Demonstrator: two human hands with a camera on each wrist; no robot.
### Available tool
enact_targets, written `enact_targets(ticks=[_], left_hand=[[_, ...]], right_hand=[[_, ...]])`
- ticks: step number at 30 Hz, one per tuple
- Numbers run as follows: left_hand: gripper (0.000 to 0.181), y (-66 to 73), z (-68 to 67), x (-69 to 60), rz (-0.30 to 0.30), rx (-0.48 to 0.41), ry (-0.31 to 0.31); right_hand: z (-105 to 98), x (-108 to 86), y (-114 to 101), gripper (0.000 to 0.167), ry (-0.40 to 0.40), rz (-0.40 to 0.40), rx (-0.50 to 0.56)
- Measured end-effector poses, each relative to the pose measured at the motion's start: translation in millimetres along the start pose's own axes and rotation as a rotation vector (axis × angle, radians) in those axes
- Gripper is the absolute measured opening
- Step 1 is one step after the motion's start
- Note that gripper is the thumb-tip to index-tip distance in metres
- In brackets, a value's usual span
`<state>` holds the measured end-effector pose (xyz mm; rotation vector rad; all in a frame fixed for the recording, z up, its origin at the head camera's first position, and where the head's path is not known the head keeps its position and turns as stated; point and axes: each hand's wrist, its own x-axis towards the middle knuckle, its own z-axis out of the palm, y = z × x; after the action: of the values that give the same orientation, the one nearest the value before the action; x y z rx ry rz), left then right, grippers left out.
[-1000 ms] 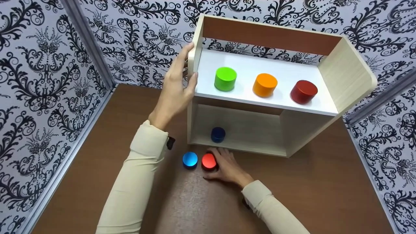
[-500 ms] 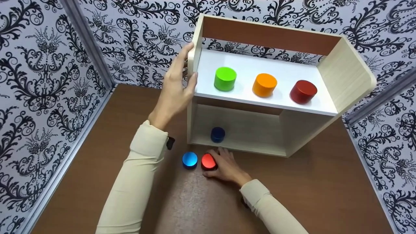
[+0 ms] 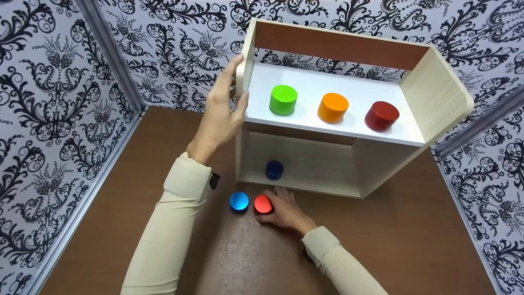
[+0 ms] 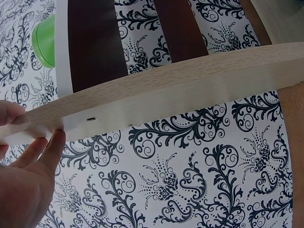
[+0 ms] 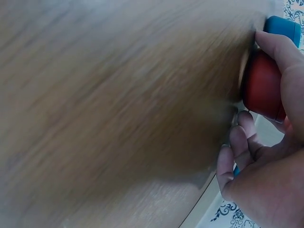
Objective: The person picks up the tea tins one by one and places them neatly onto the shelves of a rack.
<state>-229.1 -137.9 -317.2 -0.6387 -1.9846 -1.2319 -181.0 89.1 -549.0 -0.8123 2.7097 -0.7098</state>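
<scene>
My left hand [image 3: 223,108] grips the upper left side panel [image 4: 166,85] of a small wooden shelf unit; in the left wrist view the thumb lies on one side and the fingers on the other. On the table, in front of the unit, my right hand [image 3: 286,211] holds a red cylindrical container [image 3: 263,204] between thumb and fingers. The right wrist view shows the thumb against the red container [image 5: 263,85], its base at the tabletop. Just left of it, apart from my hand, stands a light blue container [image 3: 239,202].
Green [image 3: 283,99], orange [image 3: 333,107] and dark red [image 3: 382,116] containers stand in a row on the white upper shelf [image 3: 319,80]. A dark blue container [image 3: 274,170] sits at the left of the lower compartment. Patterned walls surround the brown table [image 3: 409,241].
The right hand's thumb and fingers have closed in around the red container, then stayed still. My left hand keeps its place on the side panel.
</scene>
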Motion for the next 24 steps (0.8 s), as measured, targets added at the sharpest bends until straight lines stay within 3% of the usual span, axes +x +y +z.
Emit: enact_targets(ticks=[7,15,24], left_hand=[[0.065,-0.5,0.1,-0.9,-0.01,-0.005,0.003],[0.065,-1.3,0.3,-0.5,-0.007,-0.023,0.001],[0.064,-0.9,0.0,-0.8,-0.009,-0.016,0.0]], right_hand=[[-2.9,-2.7,-1.4,0.071,-0.017,-0.003,0.017],[-13.1,-10.4,2.2,0.075,-0.043,0.063,0.061],[-28.3,-13.9,20.6,0.064,0.065,0.032,0.03]])
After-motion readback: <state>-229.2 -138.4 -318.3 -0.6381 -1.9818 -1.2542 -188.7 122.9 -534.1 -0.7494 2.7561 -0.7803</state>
